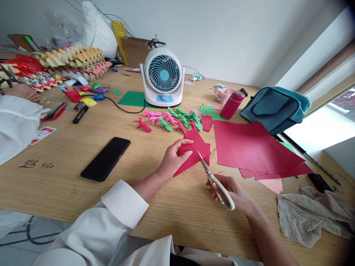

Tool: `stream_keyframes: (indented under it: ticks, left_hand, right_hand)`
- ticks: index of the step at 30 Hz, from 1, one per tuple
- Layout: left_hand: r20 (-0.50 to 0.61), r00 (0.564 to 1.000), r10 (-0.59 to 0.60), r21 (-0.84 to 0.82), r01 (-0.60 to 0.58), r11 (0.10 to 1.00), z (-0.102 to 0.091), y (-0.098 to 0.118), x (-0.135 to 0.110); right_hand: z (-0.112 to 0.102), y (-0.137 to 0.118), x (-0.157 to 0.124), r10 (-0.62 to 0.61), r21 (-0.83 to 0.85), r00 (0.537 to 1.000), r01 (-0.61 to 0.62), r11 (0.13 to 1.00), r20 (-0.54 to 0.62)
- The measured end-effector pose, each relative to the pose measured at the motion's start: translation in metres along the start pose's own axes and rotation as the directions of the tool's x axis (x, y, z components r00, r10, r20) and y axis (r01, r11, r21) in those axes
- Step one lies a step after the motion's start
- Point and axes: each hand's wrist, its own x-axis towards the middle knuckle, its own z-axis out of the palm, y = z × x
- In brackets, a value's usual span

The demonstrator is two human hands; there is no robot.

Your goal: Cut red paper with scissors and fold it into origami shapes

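My left hand [173,159] pinches a piece of red paper [196,141] between thumb and fingers, just above the table. My right hand [231,190] is closed around white-handled scissors [219,184]. The scissor blades point up and left, with their tips at the lower edge of the red paper. Whether the blades are apart is too fine to tell. Beyond the paper lies a pile of folded green and pink paper pieces [181,117]. Large red paper sheets [249,147] rest to the right of my hands.
A white fan [164,75] stands at the back. A black phone [105,159] lies left. At right are a red bottle [232,105], a teal bag [277,107] and a crumpled cloth [307,214]. Another person's sleeve [18,122] reaches in at far left, near egg trays [74,61].
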Motion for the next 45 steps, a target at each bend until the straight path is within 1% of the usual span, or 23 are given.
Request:
stream_keyframes:
  ticks: [7,13,23,29,43,45]
  left_hand:
    - [0.013,1.0,-0.024,0.011,0.023,1.0,-0.0018,-0.0007,0.0012]
    - [0.021,1.0,-0.016,0.012,0.016,1.0,-0.0023,0.003,-0.0007]
    - [0.022,1.0,0.002,0.076,-0.003,0.997,-0.0025,0.0047,-0.0002]
    - [0.013,1.0,-0.011,0.077,0.01,0.997,-0.0031,0.0033,0.0004]
    - [0.054,0.998,-0.044,0.104,0.039,0.994,-0.0088,0.0034,0.004]
    - [0.063,0.997,-0.049,0.084,0.044,0.996,-0.0081,0.0017,0.0041]
  right_hand:
    - [-0.0004,-0.0015,0.0003,0.007,-0.007,1.0,-0.007,1.0,0.014]
    - [-0.0006,-0.0016,0.0,0.015,-0.005,1.0,-0.015,1.0,0.017]
    - [0.0022,-0.0058,0.0004,-0.003,0.033,0.999,0.001,0.999,0.04]
    - [0.0006,-0.0028,0.001,0.004,0.028,1.0,-0.005,1.0,0.024]
    - [0.0016,-0.0053,-0.0006,0.006,0.02,1.0,-0.007,1.0,0.024]
    - [0.0012,-0.0044,-0.0008,0.007,0.015,1.0,-0.007,1.0,0.026]
